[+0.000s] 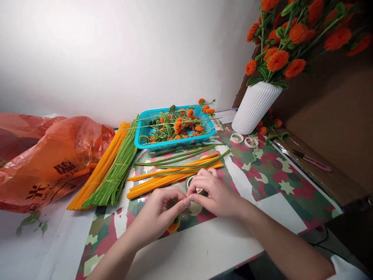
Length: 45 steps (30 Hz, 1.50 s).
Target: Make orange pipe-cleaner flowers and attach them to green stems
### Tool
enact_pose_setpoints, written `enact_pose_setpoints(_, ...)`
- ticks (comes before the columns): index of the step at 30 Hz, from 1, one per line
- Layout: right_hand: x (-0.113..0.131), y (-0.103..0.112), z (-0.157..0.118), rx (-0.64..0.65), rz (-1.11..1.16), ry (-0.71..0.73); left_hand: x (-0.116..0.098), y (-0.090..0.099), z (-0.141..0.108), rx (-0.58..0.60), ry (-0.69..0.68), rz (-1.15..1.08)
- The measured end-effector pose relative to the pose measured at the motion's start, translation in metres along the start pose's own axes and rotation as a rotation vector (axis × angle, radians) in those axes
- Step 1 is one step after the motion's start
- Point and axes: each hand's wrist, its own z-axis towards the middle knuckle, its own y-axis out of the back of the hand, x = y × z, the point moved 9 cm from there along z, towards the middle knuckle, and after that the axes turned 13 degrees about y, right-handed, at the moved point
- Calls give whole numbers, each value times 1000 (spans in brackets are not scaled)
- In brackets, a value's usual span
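Observation:
My left hand (159, 212) and my right hand (217, 194) meet fingertip to fingertip over the front of the table. Both are closed in a pinch, and whatever lies between the fingertips is too small to make out. An orange fuzzy piece (174, 226) shows just below my left hand, partly hidden by it; I cannot tell whether it is held. Behind my right fingers stands part of a roll of tape (188, 182). Just beyond the hands lie loose yellow-orange pipe cleaners (157, 186) and green pipe cleaners (180, 157).
A blue basket (175, 146) holds orange flowers and green pieces. To its left are bundled green pipe cleaners (116, 175), yellow-orange ones (99, 167) and an orange plastic bag (64, 163). At right stand a white vase (255, 107) of orange flowers, tape rolls (237, 138) and a pink-handled cutter (316, 162).

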Motion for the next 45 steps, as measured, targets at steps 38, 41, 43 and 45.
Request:
enact_pose_setpoints(38,-10,2,-2,-78,116,-90,10,-15,-1,115,62,-152)
enact_pose_setpoints(41,-11,2,-3,-68,136,-116,9,-14,-2,79,44,-119)
enact_pose_setpoints(43,-11,1,-3,-55,151,-126,8,-11,-3,45,37,-113)
enact_pose_setpoints(45,-11,0,-3,-52,145,-120,8,-10,-3,23,41,-109)
